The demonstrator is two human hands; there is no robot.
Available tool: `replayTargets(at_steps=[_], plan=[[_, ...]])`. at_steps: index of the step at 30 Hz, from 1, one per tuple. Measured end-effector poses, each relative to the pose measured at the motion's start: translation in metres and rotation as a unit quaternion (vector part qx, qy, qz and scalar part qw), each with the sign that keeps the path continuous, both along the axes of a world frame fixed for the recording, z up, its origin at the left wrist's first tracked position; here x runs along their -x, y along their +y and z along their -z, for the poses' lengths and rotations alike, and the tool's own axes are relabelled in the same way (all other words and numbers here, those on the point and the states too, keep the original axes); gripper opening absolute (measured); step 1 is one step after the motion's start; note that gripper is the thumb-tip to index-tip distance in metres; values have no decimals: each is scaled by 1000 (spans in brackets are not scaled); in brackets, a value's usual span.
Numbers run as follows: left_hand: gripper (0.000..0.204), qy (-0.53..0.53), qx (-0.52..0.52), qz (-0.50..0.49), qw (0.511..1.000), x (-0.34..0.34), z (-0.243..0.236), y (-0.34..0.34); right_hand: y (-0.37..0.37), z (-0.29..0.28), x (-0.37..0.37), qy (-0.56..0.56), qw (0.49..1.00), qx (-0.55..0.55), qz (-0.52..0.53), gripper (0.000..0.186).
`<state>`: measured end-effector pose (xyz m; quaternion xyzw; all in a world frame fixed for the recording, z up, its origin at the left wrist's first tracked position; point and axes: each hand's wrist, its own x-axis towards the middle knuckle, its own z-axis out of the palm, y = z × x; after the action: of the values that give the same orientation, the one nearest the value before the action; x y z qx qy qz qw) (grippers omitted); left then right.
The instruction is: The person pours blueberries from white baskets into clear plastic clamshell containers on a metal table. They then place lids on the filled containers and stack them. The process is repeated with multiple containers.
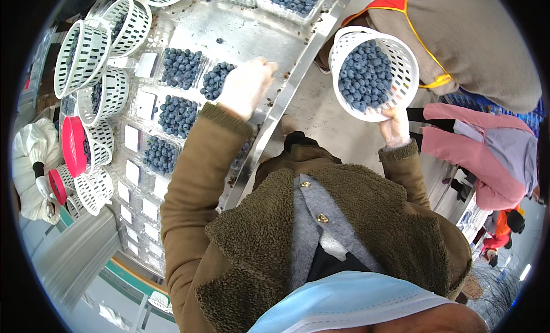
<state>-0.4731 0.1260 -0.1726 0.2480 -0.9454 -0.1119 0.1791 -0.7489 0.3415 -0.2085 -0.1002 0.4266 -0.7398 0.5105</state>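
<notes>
Smooth plastic basket (pixel 405 74), glossy metal tabletop (pixel 229 32)

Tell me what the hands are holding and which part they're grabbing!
The right hand holds a white basket of blueberries by the rim nearest the body. Whether the left hand holds anything can't be told.

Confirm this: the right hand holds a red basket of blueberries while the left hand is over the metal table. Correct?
Not quite: the basket is white, not red, as the head view shows. The right hand does hold it, with blueberries inside, and the left hand is over the metal table.
</notes>
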Motion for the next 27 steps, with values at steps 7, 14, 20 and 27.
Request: replayTargets(at_steps=[7, 14, 20, 27], plan=[[40, -109, 38, -131, 985, -42, -22, -37, -14, -2, 10, 9, 1000, -9, 8, 64], [30, 24, -421, -364, 831, 2, 10, -144, -25, -8, 12, 29, 999, 3, -13, 68], [25, 5, -376, -386, 842, -8, 11, -135, -28, -22, 8, 47, 999, 6, -18, 74], [18, 168, -247, -216, 930, -62, -34, -58, -55, -45, -8, 67, 994, 54, -72, 71]])
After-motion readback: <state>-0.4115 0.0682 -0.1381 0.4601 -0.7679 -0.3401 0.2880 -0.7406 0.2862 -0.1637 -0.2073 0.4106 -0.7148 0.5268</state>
